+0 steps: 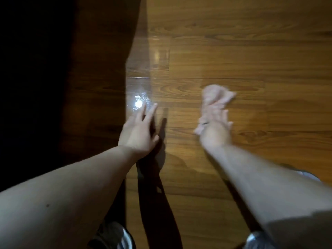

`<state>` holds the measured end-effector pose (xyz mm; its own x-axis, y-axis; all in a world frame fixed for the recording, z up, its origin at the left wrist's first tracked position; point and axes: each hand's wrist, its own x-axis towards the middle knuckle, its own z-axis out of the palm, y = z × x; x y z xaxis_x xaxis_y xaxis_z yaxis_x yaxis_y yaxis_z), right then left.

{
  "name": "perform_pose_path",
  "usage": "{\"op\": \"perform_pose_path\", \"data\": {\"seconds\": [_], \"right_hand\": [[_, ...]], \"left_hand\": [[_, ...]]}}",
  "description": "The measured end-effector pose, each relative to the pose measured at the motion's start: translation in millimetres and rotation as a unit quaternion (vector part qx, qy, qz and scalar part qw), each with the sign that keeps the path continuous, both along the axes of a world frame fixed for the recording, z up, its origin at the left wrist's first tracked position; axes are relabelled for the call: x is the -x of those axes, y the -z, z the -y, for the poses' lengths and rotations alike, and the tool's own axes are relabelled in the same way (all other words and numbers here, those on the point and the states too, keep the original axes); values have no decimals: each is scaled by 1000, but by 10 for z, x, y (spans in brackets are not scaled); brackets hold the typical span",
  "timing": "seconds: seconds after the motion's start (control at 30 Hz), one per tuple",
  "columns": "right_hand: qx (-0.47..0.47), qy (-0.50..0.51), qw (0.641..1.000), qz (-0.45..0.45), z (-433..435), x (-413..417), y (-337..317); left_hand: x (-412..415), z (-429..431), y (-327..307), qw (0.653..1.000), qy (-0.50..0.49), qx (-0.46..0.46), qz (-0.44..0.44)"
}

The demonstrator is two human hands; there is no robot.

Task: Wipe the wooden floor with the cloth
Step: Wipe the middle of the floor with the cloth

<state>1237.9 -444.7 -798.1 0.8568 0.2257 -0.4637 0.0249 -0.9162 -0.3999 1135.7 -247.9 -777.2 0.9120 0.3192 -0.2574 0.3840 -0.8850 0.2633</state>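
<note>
The wooden floor (242, 56) of brown planks fills the view. My right hand (214, 130) presses a pale pinkish cloth (215, 97) flat against the planks right of centre; hand and cloth are blurred. The cloth sticks out past my fingers, and a corner of it shows at my wrist. My left hand (139, 131) rests on the floor left of centre with its fingers straight and spread, holding nothing. A bright wet-looking glare spot (139, 102) lies just beyond my left fingertips.
A dark shadowed area (36, 78) covers the left third of the view. My knees in grey shorts (115, 236) show at the bottom edge. The lit planks stretch to the right and far side.
</note>
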Motion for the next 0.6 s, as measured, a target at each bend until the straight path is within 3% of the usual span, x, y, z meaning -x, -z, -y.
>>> {"op": "perform_pose_path", "data": {"seconds": [0.1,0.17,0.23,0.33,0.4,0.5,0.6], "right_hand": [[-142,-127,981,-30,-488,410,-140],[-174,-150,973,-12,-590,475,-189],[-165,-138,976,8,-494,361,-197],[-63,-122,990,42,-89,71,-135],[16,-129,990,55,119,-88,-87],[83,-149,984,44,98,-175,-11],[100,-132,985,40,-87,-203,43]], "left_hand": [[-89,10,-11,992,121,33,-1],[-166,53,12,991,116,66,-6],[-228,73,62,991,109,77,-32],[-279,0,148,991,126,33,-42],[-280,-172,164,997,64,31,-26],[-248,-648,112,985,-163,58,-6],[-196,-1131,25,949,-314,-38,-10]]}}
